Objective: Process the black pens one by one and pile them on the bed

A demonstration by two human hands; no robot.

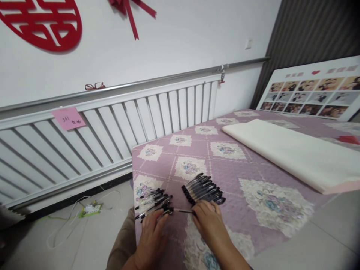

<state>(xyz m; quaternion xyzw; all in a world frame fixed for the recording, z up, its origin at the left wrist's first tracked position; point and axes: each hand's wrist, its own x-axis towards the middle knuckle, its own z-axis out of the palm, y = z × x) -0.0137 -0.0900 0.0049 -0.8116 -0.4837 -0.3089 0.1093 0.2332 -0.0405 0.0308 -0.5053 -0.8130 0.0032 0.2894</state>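
Observation:
Two groups of black-capped pens lie on a purple floral tablecloth. The looser pile [154,200] is at the table's left edge, its pens pointing slightly different ways. To its right is a neater row of pens [202,188], side by side. My left hand [153,228] rests at the near side of the loose pile, fingers apart, touching pens. My right hand [208,219] is just below the neat row, fingers closed at the end of a single pen [182,211] that lies between the two groups.
A folded cream sheet [289,152] lies on the right of the tablecloth [197,150]. Behind it leans a photo board [312,90]. A white radiator [146,116] runs along the wall. A power strip [91,210] with cables is on the floor at left.

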